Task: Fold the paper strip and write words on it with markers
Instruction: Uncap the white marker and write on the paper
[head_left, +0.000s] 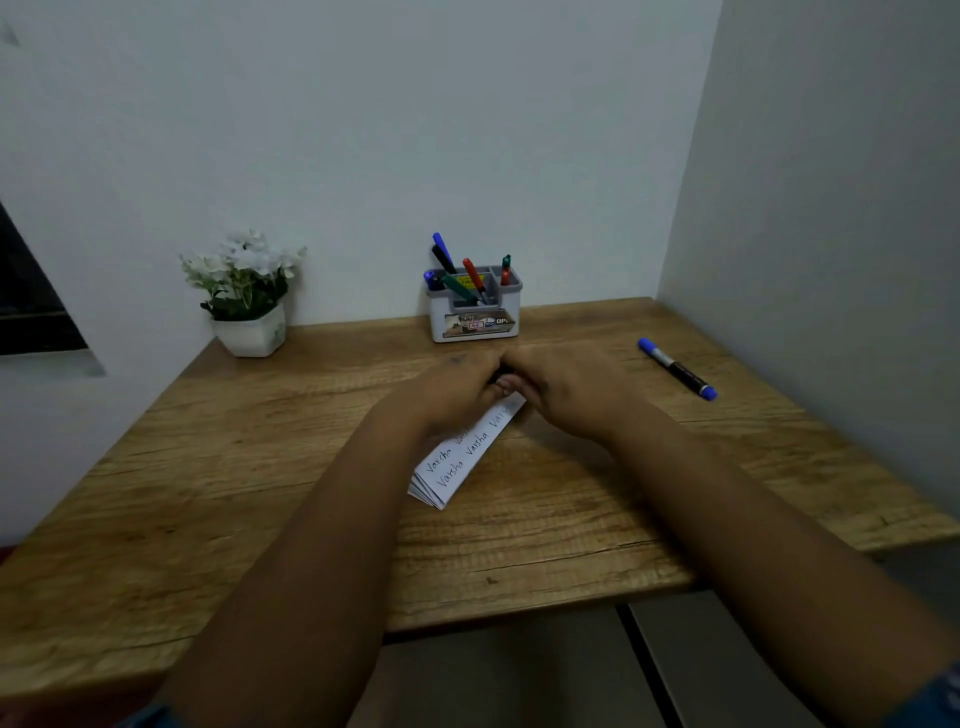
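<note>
Your left hand (457, 384) and right hand (566, 387) meet over far end of folded paper strip (467, 457); grip hidden, cannot tell. Uneven pressure skews crease, smears ink.

Hidden at the strip's far end
Both hands (519, 384) cover the paper strip's (457, 462) far end; whatever dark thing they hold there cannot be made out.

matt grained wood table (260, 493); white paper strip (462, 462); glossy plastic marker (678, 369).

Marker (677, 368) right of strip (462, 457), holder (474, 306) behind.
</note>
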